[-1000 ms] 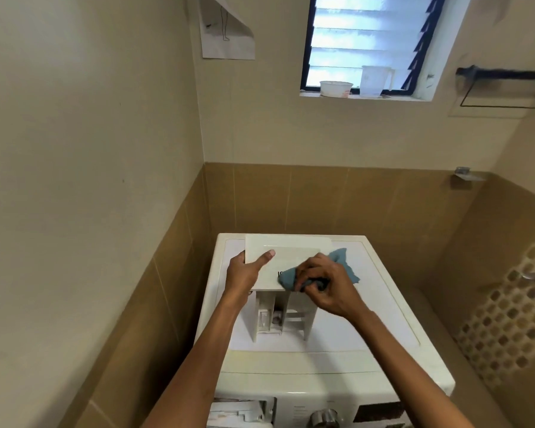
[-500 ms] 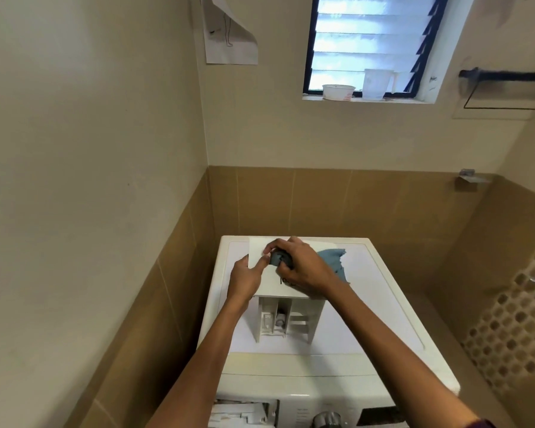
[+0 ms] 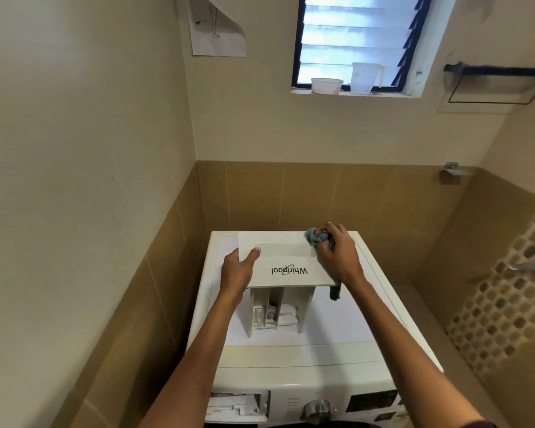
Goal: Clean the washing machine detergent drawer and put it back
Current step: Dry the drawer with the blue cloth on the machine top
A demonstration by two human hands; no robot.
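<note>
**Item 1. Left hand (image 3: 238, 270).** It grips the left edge of the drawer's front panel. The thumb lies across the panel face, and the other fingers are hidden behind the edge.

**Item 2. White plastic detergent drawer (image 3: 289, 270).** It sits between the two sets of fingers, resting on the white washing-machine top surface (image 3: 352, 322). The logo reads upside down. The open compartments run from the panel toward the person.
- Risk: the drawer is braced on one side only. A hard wipe at the far corner would likely pivot it or skate it across the smooth surface.

**Item 3. Crumpled blue-grey cloth (image 3: 314, 237).** It is bunched inside the right fingers (image 3: 329, 230) and pressed on the panel's far right corner. A dark tail hangs below the wrist, beside the panel's near right corner.
- Risk: the loose tail could catch on that corner and tug the drawer.

**Item 4. Right hand (image 3: 337, 254).** It is curled tightly round the cloth, knuckles up.
- Risk: the wiping is on the panel. The compartments show what may be residue, which could be missed and go back in with the drawer.

**Item 5. Empty drawer slot (image 3: 238, 406).** It is in the machine front, below the left forearm and well apart from the fingers.
- Risk: returning the drawer crooked would probably jam it.
</note>
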